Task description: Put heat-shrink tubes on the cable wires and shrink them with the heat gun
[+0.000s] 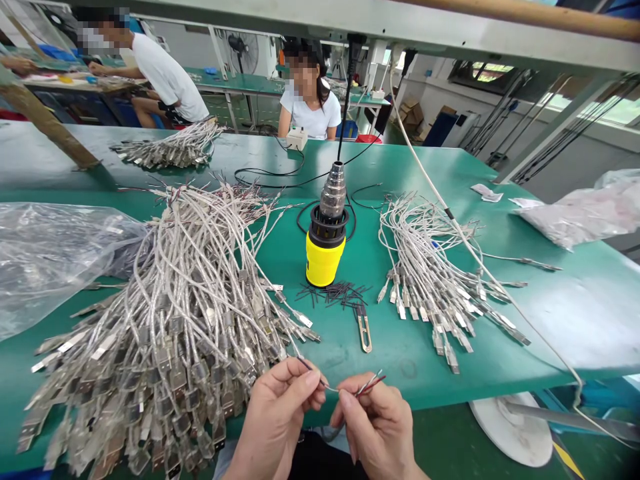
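Over the near edge of the green table (330,337), left hand (286,410) pinched a thin wire (329,387), thumb against fingers. Right hand (375,420), just beside it, fingers curled closed, gripped red and white wire ends (371,385). Large cable pile (185,300) lay left; snips (365,331) and upright yellow heat gun (324,257) beyond; smaller cable pile (430,267) farther right.

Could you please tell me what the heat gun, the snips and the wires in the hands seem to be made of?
Heat gun: probably plastic body, smooth and bright yellow; the nozzle looks metal, being silvery and shiny.
Snips: apparently metal, judging by a gold-toned sheen, though a painted finish is possible.
Wires: likely plastic-coated, given their red and pale colouring; core unclear.
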A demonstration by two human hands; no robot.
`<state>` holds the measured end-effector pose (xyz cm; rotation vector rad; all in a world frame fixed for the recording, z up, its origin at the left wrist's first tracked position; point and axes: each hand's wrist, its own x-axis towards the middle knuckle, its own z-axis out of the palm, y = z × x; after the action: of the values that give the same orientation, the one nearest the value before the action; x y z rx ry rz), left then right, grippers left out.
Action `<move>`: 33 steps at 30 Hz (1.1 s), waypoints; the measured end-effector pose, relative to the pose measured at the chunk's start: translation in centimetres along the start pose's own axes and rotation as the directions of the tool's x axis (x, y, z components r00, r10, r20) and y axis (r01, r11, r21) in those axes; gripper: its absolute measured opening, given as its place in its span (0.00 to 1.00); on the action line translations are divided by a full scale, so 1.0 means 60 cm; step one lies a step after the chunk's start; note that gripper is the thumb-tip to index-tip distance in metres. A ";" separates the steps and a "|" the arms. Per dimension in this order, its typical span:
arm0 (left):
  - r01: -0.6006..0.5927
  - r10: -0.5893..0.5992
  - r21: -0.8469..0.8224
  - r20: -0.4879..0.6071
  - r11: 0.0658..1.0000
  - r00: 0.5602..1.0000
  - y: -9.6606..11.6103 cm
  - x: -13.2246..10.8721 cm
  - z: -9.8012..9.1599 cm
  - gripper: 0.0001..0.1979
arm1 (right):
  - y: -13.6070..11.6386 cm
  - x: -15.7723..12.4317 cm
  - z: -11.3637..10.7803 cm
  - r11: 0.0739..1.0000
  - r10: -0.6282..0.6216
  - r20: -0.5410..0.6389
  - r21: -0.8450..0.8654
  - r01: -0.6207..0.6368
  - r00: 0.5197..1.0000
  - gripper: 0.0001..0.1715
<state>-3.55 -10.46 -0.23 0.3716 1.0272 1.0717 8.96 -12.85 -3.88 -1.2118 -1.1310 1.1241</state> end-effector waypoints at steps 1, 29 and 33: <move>0.004 -0.004 -0.003 0.000 1.000 1.000 0.000 0.000 0.000 0.05 | 0.000 0.000 0.000 1.000 -0.002 0.000 -0.007 0.002 1.000 0.08; -0.008 0.008 0.010 0.054 1.000 0.999 -0.010 -0.003 -0.015 0.04 | -0.002 0.004 -0.017 0.970 -0.163 0.143 -0.157 0.185 0.976 0.06; -0.009 0.008 0.015 0.056 1.000 0.998 -0.011 -0.003 -0.015 0.04 | -0.001 0.004 -0.018 0.975 -0.136 0.151 -0.155 0.160 0.979 0.07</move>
<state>-3.98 -11.09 -1.06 0.4165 0.9852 1.0560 10.04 -12.75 -3.86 -1.1679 -1.4226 1.0286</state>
